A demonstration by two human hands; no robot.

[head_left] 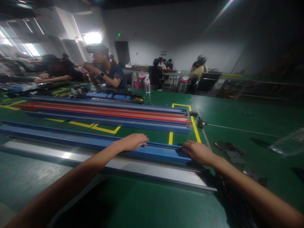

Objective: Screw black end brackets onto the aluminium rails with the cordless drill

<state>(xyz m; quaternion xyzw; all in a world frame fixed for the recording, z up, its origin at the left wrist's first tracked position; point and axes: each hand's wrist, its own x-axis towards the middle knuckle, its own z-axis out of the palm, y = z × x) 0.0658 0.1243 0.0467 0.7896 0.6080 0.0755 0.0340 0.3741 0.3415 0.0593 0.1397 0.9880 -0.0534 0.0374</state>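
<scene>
A long blue metal profile lies across the green table in front of me. My left hand rests over it, fingers bent round the far edge. At its right end my right hand grips it, fingers curled over the far side and thumb hidden. Alongside, on the near side, runs a long silver strip with a dark edge. Farther back lie red profiles between more blue profiles, roughly parallel to the one in my hands.
Yellow tape marks the green table. Black flat parts and a clear plastic item lie at right. A water bottle stands behind the profiles. Across the table sits a person; blue and black parts lie nearby.
</scene>
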